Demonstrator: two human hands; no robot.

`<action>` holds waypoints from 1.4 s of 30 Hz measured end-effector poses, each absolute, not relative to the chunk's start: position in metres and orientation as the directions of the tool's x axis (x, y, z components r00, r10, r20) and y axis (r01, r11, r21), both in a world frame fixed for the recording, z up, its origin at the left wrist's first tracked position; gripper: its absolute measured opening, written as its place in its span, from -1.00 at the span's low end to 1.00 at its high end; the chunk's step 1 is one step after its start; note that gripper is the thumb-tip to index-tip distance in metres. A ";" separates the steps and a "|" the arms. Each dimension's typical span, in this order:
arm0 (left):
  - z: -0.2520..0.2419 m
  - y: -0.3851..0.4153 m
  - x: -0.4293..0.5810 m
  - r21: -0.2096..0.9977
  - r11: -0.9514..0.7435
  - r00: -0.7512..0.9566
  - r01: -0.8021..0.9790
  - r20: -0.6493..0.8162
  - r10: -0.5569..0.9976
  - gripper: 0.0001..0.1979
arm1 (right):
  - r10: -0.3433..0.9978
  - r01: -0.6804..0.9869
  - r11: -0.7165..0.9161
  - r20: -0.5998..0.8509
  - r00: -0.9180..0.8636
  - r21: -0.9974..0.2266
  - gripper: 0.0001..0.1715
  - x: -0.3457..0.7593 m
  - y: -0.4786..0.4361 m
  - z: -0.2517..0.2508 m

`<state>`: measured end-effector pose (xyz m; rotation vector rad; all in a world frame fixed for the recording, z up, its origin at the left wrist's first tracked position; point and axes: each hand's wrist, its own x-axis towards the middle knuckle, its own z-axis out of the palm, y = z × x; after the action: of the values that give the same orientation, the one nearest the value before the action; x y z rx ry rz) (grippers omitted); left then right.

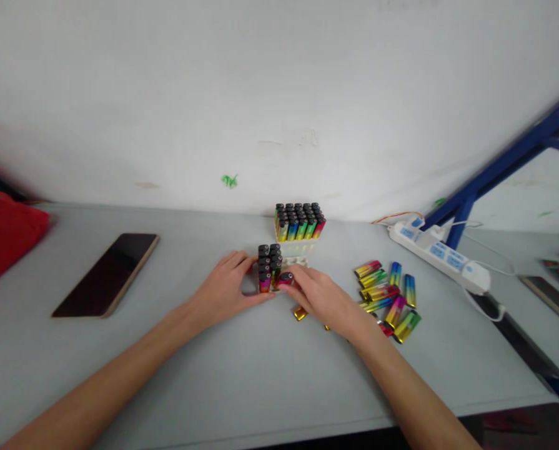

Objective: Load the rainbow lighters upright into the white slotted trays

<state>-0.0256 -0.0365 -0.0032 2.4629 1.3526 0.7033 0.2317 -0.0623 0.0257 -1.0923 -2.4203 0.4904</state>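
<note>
Several upright lighters with black tops point(265, 269) stand in two rows in a pale tray point(296, 261) at the middle of the table. My left hand point(227, 282) is at the tray's left side, thumb along the front edge and fingers behind, steadying it. Between the fingers of my right hand point(314, 292) is a red-purple lighter point(285, 279), tilted beside the standing rows. My right hand partly hides the tray. Near its wrist lies a loose pile of colourful metallic lighters point(380, 292), and a gold-ended one point(300, 313) lies under the palm.
A full block of upright lighters point(300, 222) stands near the wall. On the left lie a phone point(107, 275) and a red bag point(7, 231). A white power strip point(438, 255) with cables is at right, by a blue metal frame point(494, 162).
</note>
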 end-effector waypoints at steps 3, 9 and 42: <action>-0.003 -0.035 -0.026 0.446 -0.538 0.445 0.715 0.303 0.843 -0.48 | 0.743 0.611 0.658 0.244 -0.624 -0.440 -0.77 0.230 -0.061 0.029; -0.005 -0.032 -0.029 0.450 -0.557 0.447 0.698 0.334 0.830 -0.48 | 0.700 0.639 0.713 0.230 -0.676 -0.290 -0.73 0.225 -0.057 0.034; 0.003 -0.033 -0.026 0.451 -0.540 0.478 0.711 0.254 0.841 -0.42 | 0.920 0.769 0.381 0.127 -0.371 -0.514 -0.84 0.284 -0.057 0.054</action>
<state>-0.0257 -0.0331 0.0027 2.4443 1.3200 0.6545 0.2839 -0.0567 0.0540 -1.4625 -2.2532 0.5262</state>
